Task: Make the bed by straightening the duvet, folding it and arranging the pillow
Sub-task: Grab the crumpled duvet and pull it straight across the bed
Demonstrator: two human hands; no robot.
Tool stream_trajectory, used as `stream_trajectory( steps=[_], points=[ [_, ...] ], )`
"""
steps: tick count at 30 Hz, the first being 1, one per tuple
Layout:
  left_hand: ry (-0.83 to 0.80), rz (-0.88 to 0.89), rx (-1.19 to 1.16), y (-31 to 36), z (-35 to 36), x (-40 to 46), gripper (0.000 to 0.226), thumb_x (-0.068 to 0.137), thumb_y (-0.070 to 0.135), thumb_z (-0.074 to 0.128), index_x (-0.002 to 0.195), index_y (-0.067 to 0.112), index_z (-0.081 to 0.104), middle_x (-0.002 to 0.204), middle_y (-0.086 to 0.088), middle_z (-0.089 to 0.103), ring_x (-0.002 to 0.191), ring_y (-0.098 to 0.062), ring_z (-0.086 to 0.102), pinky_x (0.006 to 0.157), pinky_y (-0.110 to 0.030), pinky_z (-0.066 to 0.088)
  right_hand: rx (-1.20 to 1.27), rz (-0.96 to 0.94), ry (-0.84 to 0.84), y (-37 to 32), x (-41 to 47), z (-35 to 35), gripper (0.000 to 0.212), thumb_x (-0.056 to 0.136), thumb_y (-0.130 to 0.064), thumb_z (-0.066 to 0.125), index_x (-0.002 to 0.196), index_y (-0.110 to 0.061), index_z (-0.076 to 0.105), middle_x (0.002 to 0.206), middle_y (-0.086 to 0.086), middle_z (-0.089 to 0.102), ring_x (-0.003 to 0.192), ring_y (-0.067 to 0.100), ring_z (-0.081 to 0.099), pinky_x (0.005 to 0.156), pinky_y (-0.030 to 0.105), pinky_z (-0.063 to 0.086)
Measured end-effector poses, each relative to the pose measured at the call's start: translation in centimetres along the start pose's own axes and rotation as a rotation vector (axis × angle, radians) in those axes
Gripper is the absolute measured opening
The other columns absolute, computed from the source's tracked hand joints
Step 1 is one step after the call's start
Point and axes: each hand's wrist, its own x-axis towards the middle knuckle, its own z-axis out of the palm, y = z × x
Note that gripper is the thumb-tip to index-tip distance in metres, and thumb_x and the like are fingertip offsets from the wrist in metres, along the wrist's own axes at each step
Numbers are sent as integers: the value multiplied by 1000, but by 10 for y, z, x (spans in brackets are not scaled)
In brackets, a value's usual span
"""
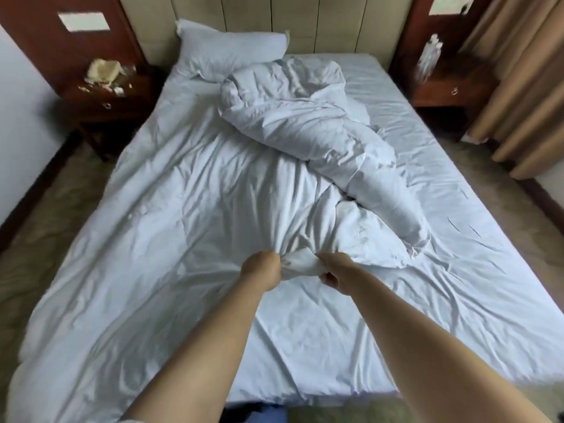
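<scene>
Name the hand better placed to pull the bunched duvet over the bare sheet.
Right hand: it grips the duvet on the bare sheet's side. The left hand grips beside it, farther away.

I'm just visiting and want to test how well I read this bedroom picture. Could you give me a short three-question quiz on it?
1. True or false: both hands grip the same bunch of the duvet.
2. Where is the pillow? A) at the foot of the bed B) against the headboard, on the person's left C) on the floor
3. Fill in: the bare sheet shows on the person's ____ side of the bed.

Key
1. True: the left hand and right hand both clutch one gathered fold.
2. B
3. right
</scene>
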Motion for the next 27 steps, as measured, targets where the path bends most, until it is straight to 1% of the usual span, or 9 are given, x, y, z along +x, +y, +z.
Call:
stream_trajectory(
  steps=[1,4,6,8,12,15,19,22,27],
  points=[
    [22,-14,10,6,-2,-12,32,92,9,44,121,6,58,125,-17,60,117,-34,57,93,-38,46,-20,-15,-15,6,-7,-7,11,90,-16,60,95,-7,56,75,9,53,57,16,51,45,20,43],
    [65,-52,35,41,10,-59,32,91,7,44,119,6,59,124,-16,60,116,-34,57,93,-39,47,-74,-37,-50,36,-29,-43,19,89,-20,60,103,-8,56,80,11,53,57,16,49,40,14,38],
    [63,-73,29,74,29,-92,33,91,7,44,121,7,59,126,-15,59,117,-33,57,94,-40,47,-117,-35,-56,57,-47,-79,16,90,-20,59,95,-7,54,73,11,50,53,16,45,36,12,35],
    [52,-78,12,108,47,-120,33,92,7,44,122,6,58,127,-15,58,118,-33,56,95,-39,47,-174,-35,-52,74,-63,-117,17,91,-21,60,85,-7,51,68,10,47,50,16,42,34,11,33],
    [23,-91,29,154,70,-165,33,91,7,46,122,6,57,128,-14,57,117,-34,56,96,-39,46,-223,-15,-64,99,-88,-168,22,89,-21,64,78,-10,49,65,7,44,51,14,41,33,11,32],
    [-1,-129,45,158,74,-183,32,91,7,47,121,6,57,127,-14,58,116,-34,56,94,-39,46,-248,-6,-88,106,-99,-173,24,88,-22,65,74,-11,48,63,5,42,51,13,40,37,12,34],
    [10,-158,47,150,63,-189,33,91,8,46,123,6,56,130,-14,56,118,-34,55,95,-39,46,-183,-27,-116,108,-108,-164,25,89,-19,63,74,-12,45,62,4,37,49,12,35,35,10,31],
    [-14,-164,63,146,67,-185,34,92,9,44,124,7,54,131,-14,55,120,-33,54,97,-39,45,-163,-38,-136,109,-117,-163,25,91,-17,61,73,-12,44,62,4,34,49,12,30,35,9,28],
    [-64,-150,68,159,84,-173,34,92,11,45,125,10,54,130,-12,55,118,-31,55,95,-36,46,-297,-81,-109,109,-121,-180,25,92,-20,56,73,-12,42,61,4,31,47,13,29,37,11,26]
  ],
)
